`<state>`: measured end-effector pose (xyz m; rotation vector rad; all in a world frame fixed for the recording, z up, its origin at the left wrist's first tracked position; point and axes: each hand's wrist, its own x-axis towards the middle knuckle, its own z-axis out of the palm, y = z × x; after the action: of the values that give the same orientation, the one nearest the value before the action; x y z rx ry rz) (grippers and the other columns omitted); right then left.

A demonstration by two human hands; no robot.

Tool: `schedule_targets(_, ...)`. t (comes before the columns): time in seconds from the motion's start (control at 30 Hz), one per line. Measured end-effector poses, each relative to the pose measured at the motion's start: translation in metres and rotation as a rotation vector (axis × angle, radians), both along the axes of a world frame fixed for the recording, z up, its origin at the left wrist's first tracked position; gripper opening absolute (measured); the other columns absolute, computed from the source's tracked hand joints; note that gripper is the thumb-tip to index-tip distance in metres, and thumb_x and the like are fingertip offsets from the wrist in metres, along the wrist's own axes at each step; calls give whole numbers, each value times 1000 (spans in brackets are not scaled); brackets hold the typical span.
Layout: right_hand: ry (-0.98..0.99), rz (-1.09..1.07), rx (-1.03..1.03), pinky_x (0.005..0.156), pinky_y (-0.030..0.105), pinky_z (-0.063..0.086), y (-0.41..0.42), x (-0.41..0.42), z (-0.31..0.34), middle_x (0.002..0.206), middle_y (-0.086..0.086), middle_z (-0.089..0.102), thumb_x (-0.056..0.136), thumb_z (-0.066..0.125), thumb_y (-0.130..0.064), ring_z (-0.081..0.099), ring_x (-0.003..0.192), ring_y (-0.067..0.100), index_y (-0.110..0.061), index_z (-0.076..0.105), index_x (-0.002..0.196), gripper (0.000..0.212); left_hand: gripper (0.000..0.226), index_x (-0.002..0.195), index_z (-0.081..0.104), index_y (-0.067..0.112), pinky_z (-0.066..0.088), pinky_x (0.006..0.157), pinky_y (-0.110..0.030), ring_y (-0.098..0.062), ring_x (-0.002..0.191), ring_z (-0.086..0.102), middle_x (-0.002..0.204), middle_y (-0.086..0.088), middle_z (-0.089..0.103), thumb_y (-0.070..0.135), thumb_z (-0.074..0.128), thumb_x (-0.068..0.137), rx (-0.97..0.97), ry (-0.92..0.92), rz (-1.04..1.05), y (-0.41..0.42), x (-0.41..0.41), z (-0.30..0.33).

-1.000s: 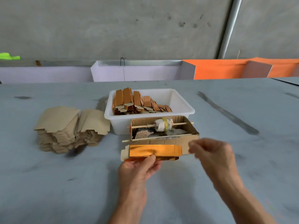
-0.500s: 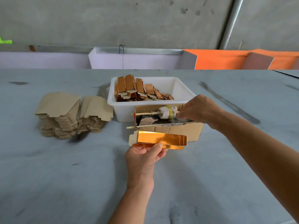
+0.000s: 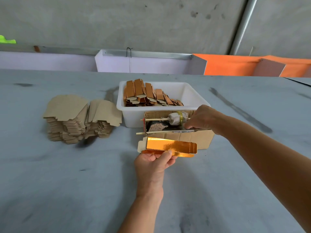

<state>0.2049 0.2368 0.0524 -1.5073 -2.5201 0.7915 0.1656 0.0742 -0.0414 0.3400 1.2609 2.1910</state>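
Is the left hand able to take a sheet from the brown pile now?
Probably not yet: the left hand holds the gold carton blank, though the bare table between it and the brown pile leaves the way free.

Nothing readable is showing: no lettering is appearing on the gold carton blank (image 3: 170, 145), cardboard box (image 3: 188, 137) or white tub (image 3: 134, 115).

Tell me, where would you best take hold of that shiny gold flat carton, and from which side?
Pinch its long near edge at mid-length, coming from the person's side, as the left hand does. The gold carton is thin, flat and long, so a middle hold likely balances it and leaves both end flaps free.
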Motion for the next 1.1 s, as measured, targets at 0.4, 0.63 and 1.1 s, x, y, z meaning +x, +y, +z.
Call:
schedule_targets(0.4,54,-45,-27,49,20,36,1,-6,-6,79,4,51,74,77,-17,47,67,12,-10,49,94,35,16,82,66,6,56,58,-25,-23,63,70,72,-9,72,-10,66,78,-24,0,-3,1,0,0)
schedule_targets(0.63,47,-59,6,55,20,42,2,-8,-8,78,5,50,74,77,-18,46,65,12,-7,48,96,38,15,81,66,5,56,58,-24,-22,61,69,70,-9,72,-10,65,78,-34,7,-17,2,1,0)
schedule_targets(1.1,52,-61,-185,73,24,45,-5,-11,5,74,4,56,80,69,-9,52,75,13,-7,52,97,23,15,82,67,5,55,58,-24,-22,63,70,72,-10,72,-9,66,78,-34,15,-22,3,0,-4)
